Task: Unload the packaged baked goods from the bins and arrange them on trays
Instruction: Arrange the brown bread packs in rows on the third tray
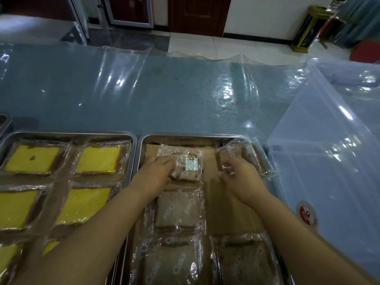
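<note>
Illumination is moderate and diffuse, with a cool blue cast. Specular glare streaks the wrinkled film (226,93), strongest right of centre, and also marks the clear bin (329,157). A pack (191,165) on the right tray (193,137) carries one bright glint on its inner sachet; other wrappers show small highlights. Shadows are soft and faint. Wide-angle distortion bows the tray rims and the film's far edge. Focus is soft overall: printed text smears, and the lower corners blur most.

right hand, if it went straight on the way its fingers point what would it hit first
Likely the brown cake packet whose wrapper the right hand pinches, then the tray's far rim; depth is unclear.
</note>
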Available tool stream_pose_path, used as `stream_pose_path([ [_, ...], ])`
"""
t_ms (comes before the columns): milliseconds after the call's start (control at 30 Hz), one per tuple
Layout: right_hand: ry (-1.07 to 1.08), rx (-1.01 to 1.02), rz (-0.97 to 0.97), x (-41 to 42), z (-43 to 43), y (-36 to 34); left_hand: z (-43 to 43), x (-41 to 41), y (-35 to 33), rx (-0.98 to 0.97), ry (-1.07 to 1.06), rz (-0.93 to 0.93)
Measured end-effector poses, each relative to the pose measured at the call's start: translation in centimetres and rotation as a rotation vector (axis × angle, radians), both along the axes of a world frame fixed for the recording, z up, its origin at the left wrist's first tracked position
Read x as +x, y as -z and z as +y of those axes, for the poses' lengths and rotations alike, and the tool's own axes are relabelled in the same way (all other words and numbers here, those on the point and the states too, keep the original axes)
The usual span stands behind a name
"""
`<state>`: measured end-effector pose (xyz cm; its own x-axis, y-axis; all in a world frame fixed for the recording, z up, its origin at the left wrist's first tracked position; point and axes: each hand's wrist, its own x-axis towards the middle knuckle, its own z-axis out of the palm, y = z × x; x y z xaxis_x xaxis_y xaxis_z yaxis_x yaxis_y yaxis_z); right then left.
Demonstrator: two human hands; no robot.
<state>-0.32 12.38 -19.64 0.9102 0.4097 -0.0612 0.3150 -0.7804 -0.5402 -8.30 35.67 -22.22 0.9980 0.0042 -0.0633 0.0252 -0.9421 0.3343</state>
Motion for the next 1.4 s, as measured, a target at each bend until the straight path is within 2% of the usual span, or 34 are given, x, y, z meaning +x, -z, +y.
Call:
stream_pose_path([
  [167,0.027,0.048,-0.073,-0.3,-0.3,-0.5,-0.3,-0.3,-1.3,-0.024,-0.057,-0.146],
  [267,0.073,0.090,-0.134,-0.3,-0.6,-1.1,0.0,0.3,-3.2,-0.154,-0.124,-0.238],
  [367,0.119,0.123,-0.113,-0.4,-0.8,-1.6,0.6,1.3,-4.3,-0.304,-0.133,-0.237],
  [433,0.127,0.140,-0.099,-0.5,-0.9,-1.8,1.0,1.9,-4.5,-0.336,-0.154,-0.191],
  [500,0.130,0.147,-0.101,-0.5,-0.8,-1.9,1.4,2.4,-4.2,-0.214,-0.196,-0.139],
  [600,0.153,0.139,-0.125,-0.4,-0.9,-2.0,1.2,2.2,-3.2,-0.020,-0.231,-0.175],
  [700,0.206,0.057,-0.146,-0.2,-1.3,-2.1,-0.4,1.4,-1.8,-0.036,-0.149,-0.124],
  [833,0.284,-0.123,-0.176,0.0,-1.7,-2.4,-1.5,0.2,0.5,0.071,-0.012,-0.041],
  [933,0.315,-0.302,-0.121,0.1,-1.8,-2.4,-0.7,0.4,0.8,0.082,-0.007,-0.074],
  [1100,0.318,-0.430,-0.103,-0.2,-1.3,-2.0,-1.1,-0.5,-0.5,-0.029,-0.104,-0.143],
  [1233,0.392,-0.378,-0.065,-0.2,-0.8,-1.7,-3.6,-2.7,-0.9,-0.076,0.037,-0.060],
  [1300,0.414,-0.316,-0.037,0.1,-0.8,-1.7,-4.7,-3.6,-0.5,-0.040,0.092,0.007],
  [1400,0.337,-0.205,0.011,0.1,-1.2,-2.4,-5.3,-4.8,-0.1,-0.005,0.084,0.074],
])
